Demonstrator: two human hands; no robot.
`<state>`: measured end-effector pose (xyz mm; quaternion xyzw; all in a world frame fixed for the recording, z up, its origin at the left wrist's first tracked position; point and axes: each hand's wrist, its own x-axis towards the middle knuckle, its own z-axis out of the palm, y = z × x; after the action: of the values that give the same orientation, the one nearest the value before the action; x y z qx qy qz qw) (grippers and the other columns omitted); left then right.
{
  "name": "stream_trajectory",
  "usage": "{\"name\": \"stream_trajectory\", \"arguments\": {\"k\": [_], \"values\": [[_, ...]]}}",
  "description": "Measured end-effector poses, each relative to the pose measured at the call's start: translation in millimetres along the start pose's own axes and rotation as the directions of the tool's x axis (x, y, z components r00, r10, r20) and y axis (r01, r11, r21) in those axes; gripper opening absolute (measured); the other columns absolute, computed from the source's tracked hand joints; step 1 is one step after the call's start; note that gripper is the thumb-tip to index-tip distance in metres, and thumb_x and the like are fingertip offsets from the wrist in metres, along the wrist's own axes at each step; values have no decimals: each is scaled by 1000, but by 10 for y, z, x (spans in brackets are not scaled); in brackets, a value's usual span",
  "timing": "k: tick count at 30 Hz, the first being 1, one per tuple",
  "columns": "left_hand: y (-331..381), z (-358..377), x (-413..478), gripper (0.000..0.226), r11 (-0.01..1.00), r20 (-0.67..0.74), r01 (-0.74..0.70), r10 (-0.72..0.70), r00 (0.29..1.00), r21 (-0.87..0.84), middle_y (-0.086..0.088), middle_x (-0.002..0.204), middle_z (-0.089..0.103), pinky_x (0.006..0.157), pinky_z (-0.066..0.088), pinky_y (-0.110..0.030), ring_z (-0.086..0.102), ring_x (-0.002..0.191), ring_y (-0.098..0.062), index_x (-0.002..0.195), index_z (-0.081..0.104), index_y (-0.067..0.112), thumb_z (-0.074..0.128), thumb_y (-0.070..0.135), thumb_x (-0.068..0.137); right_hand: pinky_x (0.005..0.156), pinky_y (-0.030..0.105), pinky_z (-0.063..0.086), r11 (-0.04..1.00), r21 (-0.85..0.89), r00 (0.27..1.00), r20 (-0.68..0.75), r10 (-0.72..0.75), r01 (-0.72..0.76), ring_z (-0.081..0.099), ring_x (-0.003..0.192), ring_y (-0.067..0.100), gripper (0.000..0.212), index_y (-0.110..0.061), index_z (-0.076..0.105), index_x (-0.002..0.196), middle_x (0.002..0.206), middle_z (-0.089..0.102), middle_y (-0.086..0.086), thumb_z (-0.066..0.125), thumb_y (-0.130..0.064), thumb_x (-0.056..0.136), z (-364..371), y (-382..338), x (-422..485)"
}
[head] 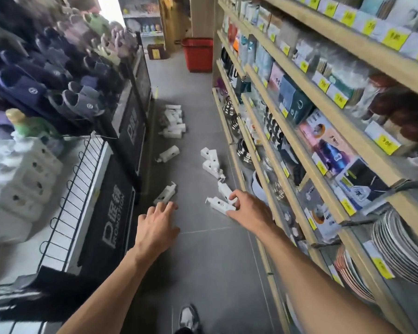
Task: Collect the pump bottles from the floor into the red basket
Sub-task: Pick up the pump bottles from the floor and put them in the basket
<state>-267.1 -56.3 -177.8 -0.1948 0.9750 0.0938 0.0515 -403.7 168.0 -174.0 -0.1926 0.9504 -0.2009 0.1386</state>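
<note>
The red basket (198,54) is standing at the far end of the aisle, and every place below is being given from it.

Far to its left and nearer the camera, a slipper rack (58,75) is lining the aisle. Left of the basket and well short of it, a heap of pump bottles (173,122) is lying on the floor (203,261). A lone bottle (170,152) is lying farther from the basket again, and a near-left bottle (165,194) farther yet.

The left hand (158,225) is stretching toward that near-left bottle with its fingers straight and apart, holding nothing; its tips are sitting just beside the bottle's base.

Almost straight out from the basket toward the camera, a string of bottles (211,162) is trailing down to the nearest bottle (219,205). The right hand (247,210) is bracketing that one, thumb on one side and fingers on the other, spread and not clamped. Whether they are touching it, I cannot tell.

Right of the basket, wooden shelving (323,141) is running the length of the aisle.

As I judge it, the collecting is barely starting: every bottle in view is lying on the floor, neither hand is carrying one, and the basket is sitting well apart from both hands. Its inside is hidden.
</note>
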Motion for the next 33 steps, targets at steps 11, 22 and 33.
{"name": "stream_trajectory", "arguments": {"k": [11,22,33], "values": [[-294,-56,1169,60,999,56,-46,45,997,15,-3,137,50,100,40,-45,49,126,-29,142,41,30,66,40,88,82,39,57,996,-28,997,5,83,-83,67,98,21,35,-32,58,115,108,70,-7,74,-39,84,-41,-175,944],[-716,-268,2218,51,999,45,-46,46,998,-16,-2,129,53,98,41,-45,52,118,-29,135,46,31,65,37,88,82,35,49,992,16,993,4,121,-121,62,109,23,39,-28,59,119,118,65,-6,72,-39,84,142,-536,1778],[-853,-162,3138,59,999,118,10,-6,993,-33,1,134,52,100,42,-44,52,122,-25,145,38,35,60,43,92,76,34,49,983,42,984,-7,177,-177,62,104,22,31,-31,59,106,114,64,-8,76,-42,81,213,-334,2743]]}}
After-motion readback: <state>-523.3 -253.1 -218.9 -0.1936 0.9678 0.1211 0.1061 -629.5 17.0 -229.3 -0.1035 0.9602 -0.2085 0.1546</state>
